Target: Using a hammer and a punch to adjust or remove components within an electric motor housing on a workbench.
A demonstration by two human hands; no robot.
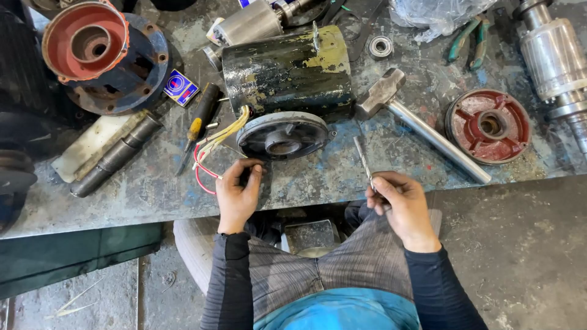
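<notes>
A worn black and yellow motor housing (pixel 287 70) lies on the workbench (pixel 342 174), with a dark round end cover (pixel 282 134) leaning against its near end. Yellow, white and red wires (pixel 214 143) hang from the housing's left side. My left hand (pixel 238 192) rests at the bench edge just below the end cover, fingers curled beside the red wire; whether it pinches anything is unclear. My right hand (pixel 400 205) holds a thin metal rod (pixel 362 160) upright, its tip pointing toward the bench.
A steel hammer (pixel 422 125) lies right of the motor, beside a red end cover (pixel 488 125). A screwdriver (pixel 197 125), dark shaft (pixel 116 156), small blue box (pixel 181 87), blue-red housing (pixel 104 55), bearing (pixel 380 46), pliers (pixel 468 38) and rotor (pixel 556 58) crowd the bench.
</notes>
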